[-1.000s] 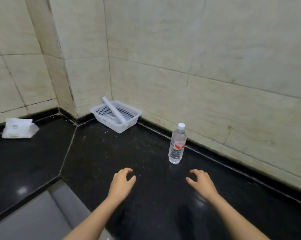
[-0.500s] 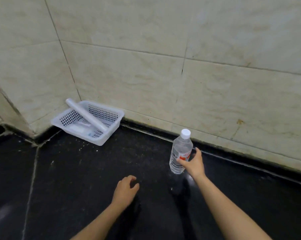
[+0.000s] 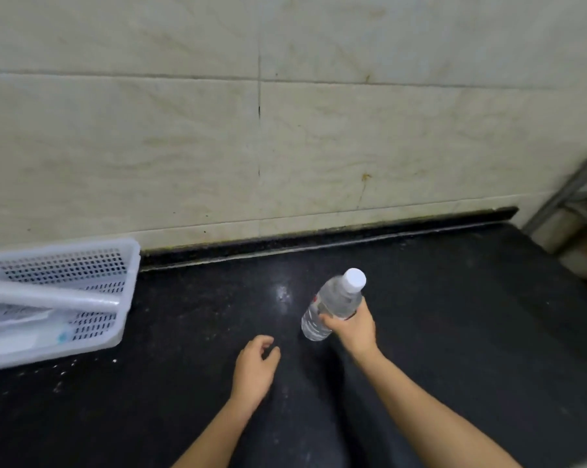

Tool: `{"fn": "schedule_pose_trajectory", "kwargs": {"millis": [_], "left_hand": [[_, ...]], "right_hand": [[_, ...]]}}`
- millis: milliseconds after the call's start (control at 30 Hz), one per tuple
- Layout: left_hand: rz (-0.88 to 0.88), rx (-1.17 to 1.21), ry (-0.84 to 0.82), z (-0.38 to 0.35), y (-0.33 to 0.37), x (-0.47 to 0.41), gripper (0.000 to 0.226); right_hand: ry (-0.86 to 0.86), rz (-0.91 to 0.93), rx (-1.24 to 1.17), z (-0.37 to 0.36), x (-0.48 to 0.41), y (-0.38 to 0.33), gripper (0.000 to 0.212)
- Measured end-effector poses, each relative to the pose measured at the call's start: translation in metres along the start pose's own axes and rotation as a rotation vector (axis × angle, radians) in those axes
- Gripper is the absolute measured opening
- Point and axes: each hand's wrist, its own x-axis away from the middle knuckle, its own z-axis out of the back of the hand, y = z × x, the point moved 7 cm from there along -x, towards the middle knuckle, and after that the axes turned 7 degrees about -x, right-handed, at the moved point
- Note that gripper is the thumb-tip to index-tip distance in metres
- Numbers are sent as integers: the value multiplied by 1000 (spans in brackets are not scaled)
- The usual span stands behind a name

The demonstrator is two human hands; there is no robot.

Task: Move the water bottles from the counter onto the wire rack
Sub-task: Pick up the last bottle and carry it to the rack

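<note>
- Now clasped in right hand, fingers wrapped round its middle: water bottle, tilted and seemingly lifted off the counter, where it stood upright half a second ago.
- Pickup apparently done; carry to the rack next.
- Left hand loosely curled, empty, hovering low.
- Metal frame at far right, probably the rack; path across looks clear.
- White basket well off left.

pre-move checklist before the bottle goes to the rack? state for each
1. Right hand wrapped around water bottle: ok.
2. Cap on: ok.
3. Bottle upright: not ok, tilted, cap leaning right.
4. Left hand free, holding nothing: ok.
5. Counter bare between bottle and metal frame at right edge: ok.
6. Free spot on rack: cannot tell, mostly out of view.
</note>
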Motion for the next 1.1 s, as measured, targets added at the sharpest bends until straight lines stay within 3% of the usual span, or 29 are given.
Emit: {"fn": "schedule_pose_trajectory", "kwargs": {"millis": [200, 433, 600, 833, 1100], "left_hand": [[-156, -25, -140, -52, 44, 21, 24], [-396, -140, -319, -149, 121, 85, 26], [-588, -240, -463, -257, 185, 165, 27], [-669, -358, -628, -405, 239, 286, 31], [-752, -445, -671, -506, 307, 332, 35]], "right_hand": [[119, -39, 65, 81, 36, 23, 52], [418, -69, -7, 242, 110, 60, 51], [570, -40, -63, 375, 183, 87, 54], [722, -112, 0, 548, 263, 145, 55], [787, -193, 41, 657, 270, 188, 58]]}}
